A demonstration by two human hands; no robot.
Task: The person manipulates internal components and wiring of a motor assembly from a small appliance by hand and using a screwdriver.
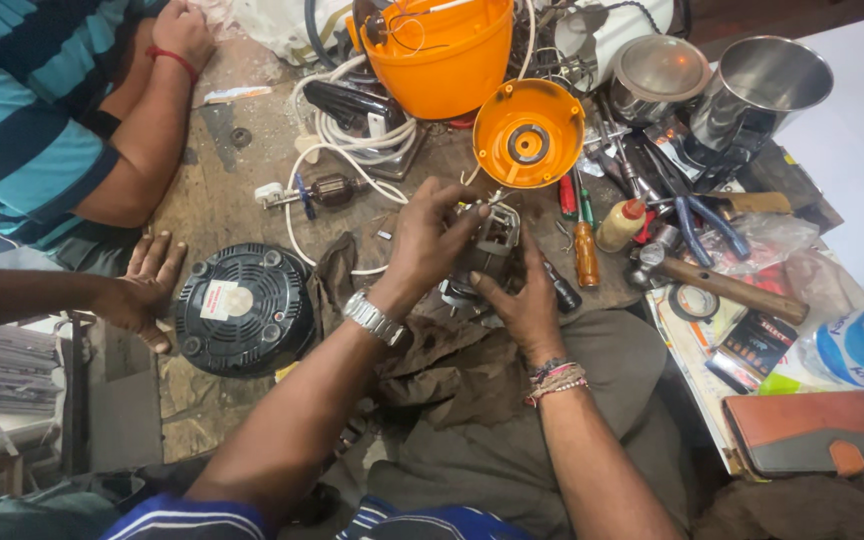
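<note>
— What are the hands doing with the motor (489,252)?

— Both are clamped on it. The left hand (430,235) comes in from above, wrist bent down, fingers curled over the motor's top and near side. The right hand (522,300) cups it from below, thumb pressed up against its side, wrist with thread bands angled inward.

— Where does the motor sit?

— Over the person's lap, at the bench edge, on a brown rag (422,350). Just above the motor lies an orange round cap (529,133), with an orange jug (442,50) further up.

— And around it?

— Right of the motor is an orange-handled screwdriver (586,252), then a hammer (717,283) further right. Left of the motor rests a black round base (244,308), and another person's hand (144,288) lies spread beside it.
</note>
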